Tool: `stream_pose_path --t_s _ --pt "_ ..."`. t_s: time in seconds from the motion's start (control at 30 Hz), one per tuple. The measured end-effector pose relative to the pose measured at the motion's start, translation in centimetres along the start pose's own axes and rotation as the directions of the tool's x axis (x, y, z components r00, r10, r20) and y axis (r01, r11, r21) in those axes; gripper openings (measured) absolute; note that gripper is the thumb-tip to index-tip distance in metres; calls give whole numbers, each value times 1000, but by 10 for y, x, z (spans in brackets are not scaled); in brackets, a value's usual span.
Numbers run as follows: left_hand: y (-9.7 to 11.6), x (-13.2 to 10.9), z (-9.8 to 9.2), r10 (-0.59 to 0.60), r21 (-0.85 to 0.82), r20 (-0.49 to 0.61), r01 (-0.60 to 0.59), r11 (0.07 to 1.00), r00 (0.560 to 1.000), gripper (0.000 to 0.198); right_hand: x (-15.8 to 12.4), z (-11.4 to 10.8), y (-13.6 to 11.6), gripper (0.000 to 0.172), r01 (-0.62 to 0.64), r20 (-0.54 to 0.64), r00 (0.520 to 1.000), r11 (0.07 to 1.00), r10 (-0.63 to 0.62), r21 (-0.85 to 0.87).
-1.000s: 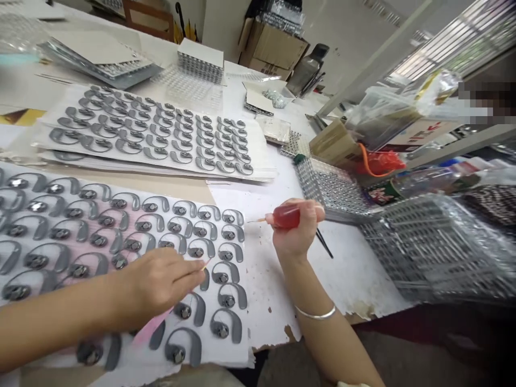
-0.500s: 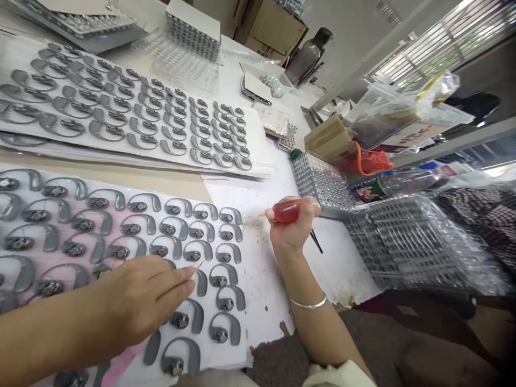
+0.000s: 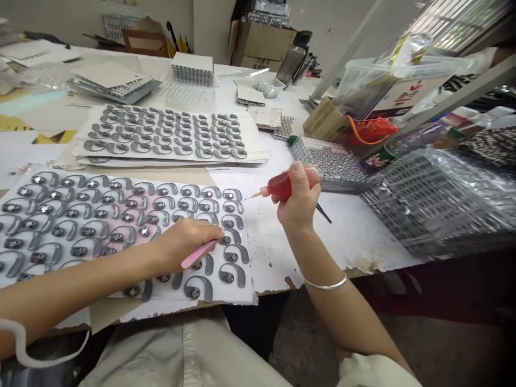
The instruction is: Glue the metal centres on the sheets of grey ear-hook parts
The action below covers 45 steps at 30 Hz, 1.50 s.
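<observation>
My left hand (image 3: 183,239) is closed around pink tweezers (image 3: 198,254), whose handle sticks out below the fingers. It lies over the near sheet (image 3: 100,255), near the right-hand columns of grey curved ear-hook pieces (image 3: 200,285) with round metallic parts at their ends. Which piece the tips touch, if any, is hidden by the fingers. My right hand (image 3: 300,201) grips a squeeze bottle (image 3: 280,185) of red liquid. The bottle's thin needle tip points left, apart from the pieces, just right of the sheet's edge.
A second stack of sheets (image 3: 258,153) with similar pieces lies behind. To the right are a tray of small parts (image 3: 330,161), a plastic-wrapped stack (image 3: 439,204) and a cardboard box (image 3: 324,121). A dark thin stick (image 3: 324,213) lies beside my right hand.
The view has tilted up and levelled. My left hand has moved across the sheet toward its right edge, still with the tweezers. My right hand still holds the bottle, its needle now clearer.
</observation>
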State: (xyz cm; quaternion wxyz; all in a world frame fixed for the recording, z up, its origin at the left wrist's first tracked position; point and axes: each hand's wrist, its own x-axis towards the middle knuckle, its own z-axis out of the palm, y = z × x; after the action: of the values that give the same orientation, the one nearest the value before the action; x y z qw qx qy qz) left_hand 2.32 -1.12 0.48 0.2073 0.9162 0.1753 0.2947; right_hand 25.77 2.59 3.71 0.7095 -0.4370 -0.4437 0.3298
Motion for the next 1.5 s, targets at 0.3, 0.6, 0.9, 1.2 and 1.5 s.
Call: stream_pose_path --t_s 0.3,0.6,0.9,1.2,1.5 --pt "-1 7 17 178 342 0 -168 925 984 21 -46 7 14 28 180 1 983 951 -186 -253" --pt "-1 11 23 183 391 9 -172 904 983 20 -49 5 19 22 322 163 946 882 -281 -343" --pt "2 9 32 137 488 97 -167 857 986 16 -52 7 22 20 293 265 940 905 -214 -310" --pt "5 9 34 117 541 124 -166 824 985 19 -52 7 26 20 294 291 937 887 -194 -355" --pt "3 10 34 94 470 118 -139 872 989 17 -52 8 25 19 364 292 919 858 -266 -363"
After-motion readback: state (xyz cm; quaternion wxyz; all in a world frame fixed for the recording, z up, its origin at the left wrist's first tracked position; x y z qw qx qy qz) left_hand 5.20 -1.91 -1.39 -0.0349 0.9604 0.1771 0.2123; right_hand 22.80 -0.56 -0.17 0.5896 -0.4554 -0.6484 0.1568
